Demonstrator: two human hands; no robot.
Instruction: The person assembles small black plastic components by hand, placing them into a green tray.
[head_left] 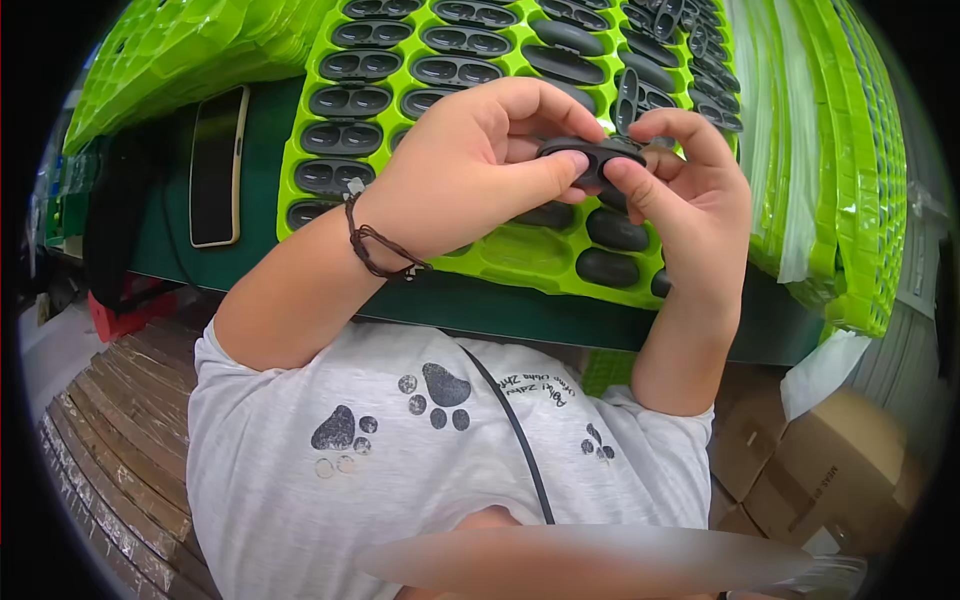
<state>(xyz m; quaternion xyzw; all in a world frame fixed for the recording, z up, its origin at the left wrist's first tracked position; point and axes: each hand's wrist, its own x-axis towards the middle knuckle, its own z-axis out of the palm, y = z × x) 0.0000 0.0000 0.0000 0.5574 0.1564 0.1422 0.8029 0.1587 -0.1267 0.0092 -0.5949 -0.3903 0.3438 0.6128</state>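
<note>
A black earbud charging case (pixel 600 152) is held up between my two hands over the bright green moulded tray (pixel 525 252). My left hand (pixel 490 165) is closed on the case's left end, its thumb pressing the near face. At the right end, the thumb and fingers of my right hand (pixel 692 195) pinch the same case. Under and beyond my hands, the tray carries rows of similar black cases. Those on the left, such as one case (pixel 340 138), show paired earbud hollows; closed, smooth cases (pixel 607 267) lie nearest me at the right.
A phone (pixel 218 168) lies on the dark green table (pixel 440 312) left of the tray. Stacks of green trays stand at the back left (pixel 200 60) and along the right (pixel 840 190). Cardboard boxes (pixel 820 460) sit below the table at the lower right.
</note>
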